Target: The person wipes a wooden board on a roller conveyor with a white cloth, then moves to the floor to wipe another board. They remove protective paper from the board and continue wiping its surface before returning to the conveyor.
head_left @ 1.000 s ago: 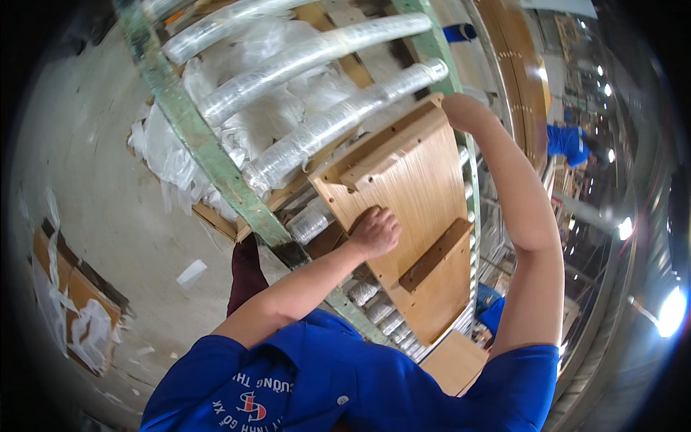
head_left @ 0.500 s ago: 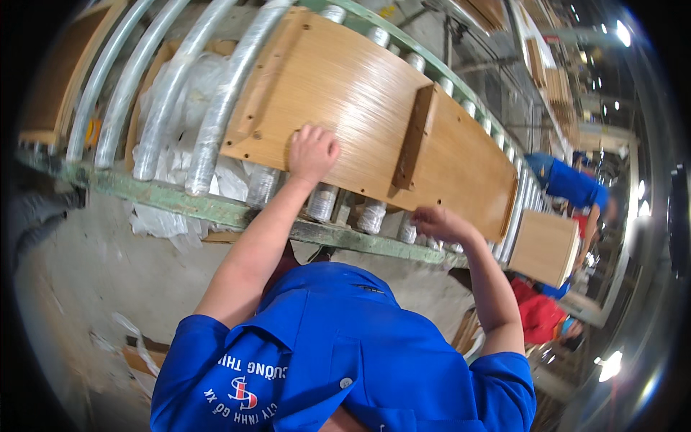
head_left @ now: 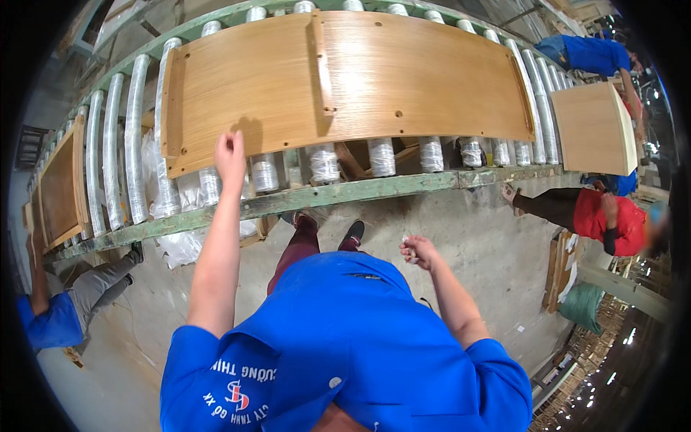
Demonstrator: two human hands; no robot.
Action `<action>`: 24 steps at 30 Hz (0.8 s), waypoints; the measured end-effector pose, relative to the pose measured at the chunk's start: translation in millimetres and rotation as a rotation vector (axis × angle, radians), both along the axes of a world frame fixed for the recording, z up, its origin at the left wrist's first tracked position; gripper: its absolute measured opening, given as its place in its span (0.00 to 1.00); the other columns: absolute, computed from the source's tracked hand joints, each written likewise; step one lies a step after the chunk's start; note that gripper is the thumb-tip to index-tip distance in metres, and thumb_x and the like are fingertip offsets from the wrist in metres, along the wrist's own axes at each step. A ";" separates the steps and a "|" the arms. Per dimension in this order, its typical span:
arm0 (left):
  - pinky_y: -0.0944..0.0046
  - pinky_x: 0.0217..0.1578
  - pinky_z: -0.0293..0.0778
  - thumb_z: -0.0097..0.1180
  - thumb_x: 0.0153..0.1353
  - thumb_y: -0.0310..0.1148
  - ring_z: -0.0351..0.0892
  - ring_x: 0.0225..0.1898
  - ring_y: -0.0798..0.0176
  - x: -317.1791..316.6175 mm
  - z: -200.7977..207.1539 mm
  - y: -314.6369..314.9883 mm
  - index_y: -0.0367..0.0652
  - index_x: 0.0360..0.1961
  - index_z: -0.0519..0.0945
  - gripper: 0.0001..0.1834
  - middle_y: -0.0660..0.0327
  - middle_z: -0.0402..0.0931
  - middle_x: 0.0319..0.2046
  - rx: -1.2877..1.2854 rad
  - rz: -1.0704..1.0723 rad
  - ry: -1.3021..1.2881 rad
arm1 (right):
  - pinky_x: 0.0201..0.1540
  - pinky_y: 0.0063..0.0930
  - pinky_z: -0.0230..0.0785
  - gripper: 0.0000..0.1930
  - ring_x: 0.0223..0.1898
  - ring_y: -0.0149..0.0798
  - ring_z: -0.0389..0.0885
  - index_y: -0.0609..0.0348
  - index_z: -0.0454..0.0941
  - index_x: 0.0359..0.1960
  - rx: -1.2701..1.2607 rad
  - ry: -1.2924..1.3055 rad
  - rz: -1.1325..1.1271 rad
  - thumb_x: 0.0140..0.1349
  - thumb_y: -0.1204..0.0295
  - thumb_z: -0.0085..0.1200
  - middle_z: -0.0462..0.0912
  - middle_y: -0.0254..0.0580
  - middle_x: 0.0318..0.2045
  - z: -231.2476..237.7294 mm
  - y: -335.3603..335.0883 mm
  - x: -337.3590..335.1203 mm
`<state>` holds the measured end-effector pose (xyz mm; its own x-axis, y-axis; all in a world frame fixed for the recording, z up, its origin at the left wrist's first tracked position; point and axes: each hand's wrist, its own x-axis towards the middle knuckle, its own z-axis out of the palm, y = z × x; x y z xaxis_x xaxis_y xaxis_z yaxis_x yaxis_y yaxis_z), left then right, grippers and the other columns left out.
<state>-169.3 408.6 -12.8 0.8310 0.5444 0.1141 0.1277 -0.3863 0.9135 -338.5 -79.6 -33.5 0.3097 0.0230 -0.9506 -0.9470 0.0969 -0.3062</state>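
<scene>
A long wooden panel (head_left: 259,79) lies across the rollers, its glossy face up, with small holes near its edges. One wooden cleat (head_left: 321,65) crosses it, and narrower strips run along both ends. Just over the panel's near edge, toward its left end, is my left hand (head_left: 230,153), its fingers drawn together and casting a shadow on the wood. Whatever it may hold is hidden. My right hand (head_left: 423,253) hangs over the floor, away from the panel, its fingers curled round something small and whitish, too small to name.
The roller conveyor (head_left: 345,190) has a green frame and plastic-wrapped rollers. A wooden frame (head_left: 61,187) sits at its left, a pale wooden box (head_left: 594,126) at its right. Co-workers stand at far left, at right in red (head_left: 612,223), and at upper right. A green sack (head_left: 581,306) rests on the floor.
My left hand has risen from lying on the panel to a closed pose at its near edge. My right hand has left the panel's edge and dropped back toward my body. The view has turned.
</scene>
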 end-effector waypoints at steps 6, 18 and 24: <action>0.66 0.27 0.65 0.55 0.60 0.32 0.65 0.23 0.68 -152.8 6.8 -96.6 0.36 0.24 0.71 0.12 0.61 0.68 0.19 0.118 -0.143 0.108 | 0.21 0.28 0.71 0.10 0.24 0.33 0.79 0.59 0.66 0.45 0.046 0.085 -0.162 0.64 0.74 0.46 0.79 0.43 0.30 -82.4 -34.4 -50.4; 0.56 0.32 0.72 0.53 0.56 0.43 0.80 0.30 0.51 -335.1 23.7 -128.1 0.36 0.29 0.77 0.17 0.48 0.78 0.25 0.246 -0.618 1.204 | 0.21 0.33 0.69 0.14 0.22 0.38 0.74 0.60 0.68 0.44 -0.138 -0.010 -0.839 0.55 0.85 0.44 0.74 0.46 0.26 -160.1 -109.9 -52.1; 0.63 0.32 0.73 0.54 0.57 0.40 0.78 0.27 0.64 -303.1 13.4 -138.3 0.38 0.30 0.79 0.14 0.56 0.79 0.23 0.150 -0.531 1.287 | 0.19 0.33 0.65 0.07 0.20 0.39 0.72 0.58 0.70 0.38 0.023 -0.048 -1.099 0.58 0.78 0.45 0.74 0.44 0.26 -189.3 -161.5 -31.5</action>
<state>-472.4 270.2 0.6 0.4960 0.1869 -0.8480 0.6437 -0.7346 0.2147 -370.0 -241.1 -222.8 0.2089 -0.2702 -0.9399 -0.3284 0.8859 -0.3277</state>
